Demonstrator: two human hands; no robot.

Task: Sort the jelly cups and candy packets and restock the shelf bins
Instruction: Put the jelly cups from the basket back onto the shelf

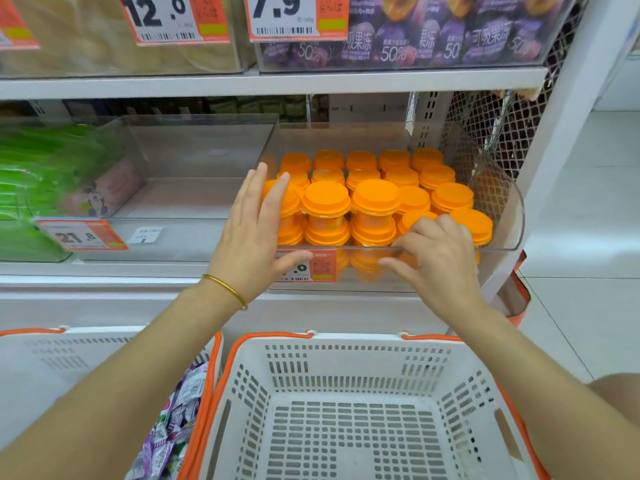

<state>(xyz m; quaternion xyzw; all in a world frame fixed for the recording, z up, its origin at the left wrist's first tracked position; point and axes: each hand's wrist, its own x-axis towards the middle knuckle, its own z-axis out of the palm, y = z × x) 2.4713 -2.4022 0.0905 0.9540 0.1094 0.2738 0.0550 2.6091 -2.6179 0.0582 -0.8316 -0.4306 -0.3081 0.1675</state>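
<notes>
- Baskets: nearest, a white basket (356, 336) sits below the shelf. A second basket (104, 341) to its left holds the candy packets (173, 427). They look light, soft and slippery, so they are best scooped up by the handful.
- Left grip (249, 237): spread, with straight fingers laid flat against the left-hand jelly cups and the thumb on the bin's front by the price tag (311, 268).
- Right grip (436, 258): the fingers are curled at the bin's front lip, with thumb and forefinger reaching along it. I cannot tell whether they hook the lip or close on the front cup.
- Jelly cups (375, 199): these fill the clear bin (509, 209) on the middle shelf, in rows and stacked at the front.
  - They are probably light, with stiff orange lids over thinner, smooth walls.
  - The stacks may tip if nudged sideways.
  - Take a cup by the lid's rim or just under it, and do not squeeze the wall.
- Bin: it looks stiff and slick, and fairly heavy when loaded. Hold it at the front lip and a side wall, and slide it rather than lift it.
- Further left, a second clear bin (194, 150) stands beside green packs (41, 161).
</notes>
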